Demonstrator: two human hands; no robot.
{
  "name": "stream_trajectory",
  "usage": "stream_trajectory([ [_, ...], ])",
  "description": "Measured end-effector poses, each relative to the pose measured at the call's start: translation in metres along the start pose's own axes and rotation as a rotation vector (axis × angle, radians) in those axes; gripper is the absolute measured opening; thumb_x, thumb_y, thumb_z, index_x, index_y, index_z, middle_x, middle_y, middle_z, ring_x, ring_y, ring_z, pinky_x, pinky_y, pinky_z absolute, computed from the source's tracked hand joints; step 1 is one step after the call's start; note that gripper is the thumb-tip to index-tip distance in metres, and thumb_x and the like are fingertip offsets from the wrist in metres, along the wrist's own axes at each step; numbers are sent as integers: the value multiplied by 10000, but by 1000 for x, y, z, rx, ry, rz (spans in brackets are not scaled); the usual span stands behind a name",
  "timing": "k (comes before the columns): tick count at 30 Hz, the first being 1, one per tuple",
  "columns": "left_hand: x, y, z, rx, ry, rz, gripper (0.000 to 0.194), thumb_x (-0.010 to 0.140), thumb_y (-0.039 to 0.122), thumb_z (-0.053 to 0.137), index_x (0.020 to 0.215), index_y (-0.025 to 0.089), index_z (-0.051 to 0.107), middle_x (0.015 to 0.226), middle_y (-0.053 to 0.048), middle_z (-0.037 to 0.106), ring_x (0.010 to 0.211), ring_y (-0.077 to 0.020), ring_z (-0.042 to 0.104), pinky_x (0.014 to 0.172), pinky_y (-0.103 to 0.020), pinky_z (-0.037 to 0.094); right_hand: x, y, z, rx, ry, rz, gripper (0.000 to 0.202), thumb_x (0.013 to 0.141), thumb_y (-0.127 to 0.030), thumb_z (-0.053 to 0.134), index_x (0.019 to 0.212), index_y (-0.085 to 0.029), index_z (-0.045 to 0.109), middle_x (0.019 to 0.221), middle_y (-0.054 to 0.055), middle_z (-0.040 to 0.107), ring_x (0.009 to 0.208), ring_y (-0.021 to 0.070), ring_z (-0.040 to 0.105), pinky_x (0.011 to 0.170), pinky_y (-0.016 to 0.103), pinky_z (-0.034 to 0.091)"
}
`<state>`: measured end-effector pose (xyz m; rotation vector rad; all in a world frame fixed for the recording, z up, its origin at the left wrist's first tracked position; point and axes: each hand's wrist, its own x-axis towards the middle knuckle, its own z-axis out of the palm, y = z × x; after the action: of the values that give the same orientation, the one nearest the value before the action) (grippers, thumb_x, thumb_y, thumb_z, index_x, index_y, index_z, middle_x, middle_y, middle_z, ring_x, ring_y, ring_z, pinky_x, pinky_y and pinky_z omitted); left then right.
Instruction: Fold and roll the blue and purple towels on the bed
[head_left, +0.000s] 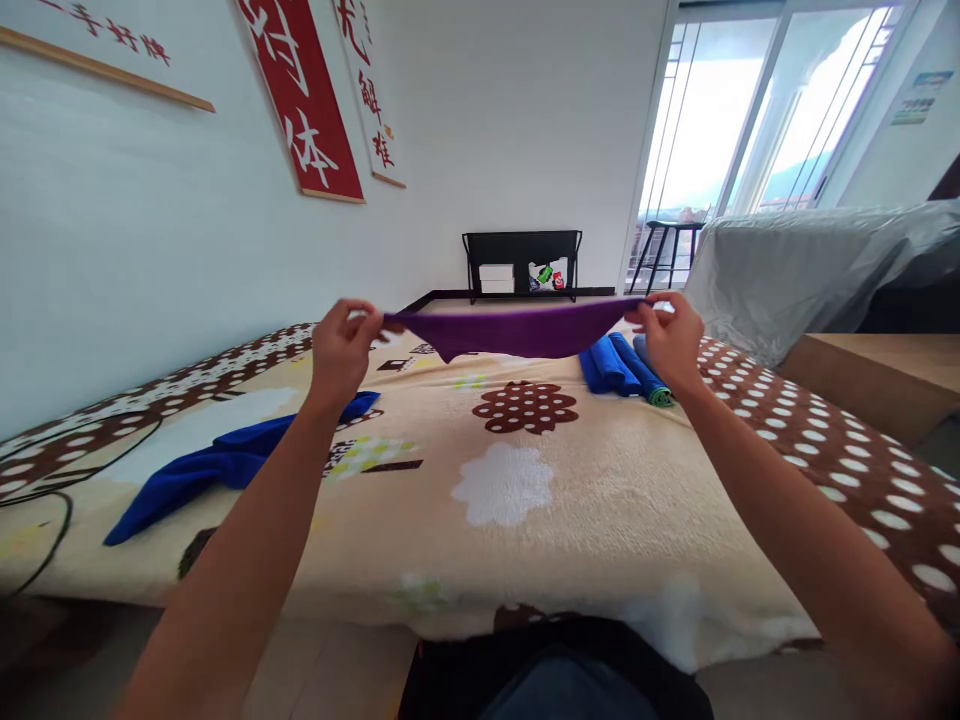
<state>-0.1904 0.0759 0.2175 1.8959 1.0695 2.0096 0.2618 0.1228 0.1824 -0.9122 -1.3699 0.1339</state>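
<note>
Cloth (517,332), plain purple, hung stretched in the air between the left hand (343,345) and the right hand (671,340), above the far part of a bed spread with a patterned blanket (420,520). Each hand was pinched on one end of its upper edge, thumb against fingers; with the arms reaching forward and the hands well apart, that hold seemed meant to keep the edge taut and the fabric off the bed. The top line sagged only slightly, while the lower edge fell unevenly, dipping to a small point not far from the left hand, probably because nothing held it there. Below and to the near left of the left hand, a loose blue cloth (202,472) lay in a long, rumpled strip, partly behind the forearm. Just beside the right hand, on its inner side and lower, blue rolls (619,368) rested close together on the blanket, one showing a green end; their compact shape and closeness suggested they had been grouped on purpose, apart from the loose piece.
</note>
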Motion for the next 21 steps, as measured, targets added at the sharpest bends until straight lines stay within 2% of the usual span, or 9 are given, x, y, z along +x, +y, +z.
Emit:
stream_trajectory([
  [2,-49,-13,-22,192,-138,-65,268,868,449,672,912,195,599,693,1,658,645,-137,634,646,-247,490,-39,12,-21,-153,-210,-31,284,909,-436,579,1021,-178,616,722,20,702,666,158,685,641,266,525],
  [5,-129,-39,-51,434,-426,-178,291,878,489,624,853,199,642,672,18,632,639,-145,592,644,-254,468,-102,32,-52,-314,-557,-31,300,933,-454,545,998,-184,659,617,-18,646,535,122,585,589,248,439],
  [8,-195,-55,-66,499,-615,-219,276,905,466,578,857,208,664,766,5,655,700,-155,601,672,-259,471,-156,49,-75,-423,-840,5,308,951,-450,515,979,-206,701,601,-22,615,541,123,541,561,243,372],
  [10,-223,-58,-70,518,-675,-222,276,936,446,537,856,213,663,801,-5,649,755,-165,602,710,-270,472,-182,55,-87,-459,-954,40,303,964,-423,493,1000,-219,713,656,-13,640,585,130,561,588,245,381],
  [12,-237,-57,-72,570,-682,-178,268,949,428,523,854,222,667,819,-11,645,810,-179,594,772,-293,459,-197,58,-95,-487,-993,68,304,974,-403,474,1026,-227,716,695,-5,656,612,137,577,616,251,401],
  [16,-239,-50,-78,678,-662,-89,245,956,403,525,864,244,688,893,-16,659,898,-197,580,854,-328,411,-205,52,-107,-522,-990,30,313,985,-401,467,1042,-244,731,792,21,704,683,163,624,661,275,440],
  [21,-244,-37,-88,698,-675,-97,258,956,426,522,887,264,710,933,-21,643,964,-209,573,902,-342,400,-216,42,-122,-487,-961,-34,306,994,-389,474,1047,-272,753,963,35,748,858,193,691,777,310,495],
])
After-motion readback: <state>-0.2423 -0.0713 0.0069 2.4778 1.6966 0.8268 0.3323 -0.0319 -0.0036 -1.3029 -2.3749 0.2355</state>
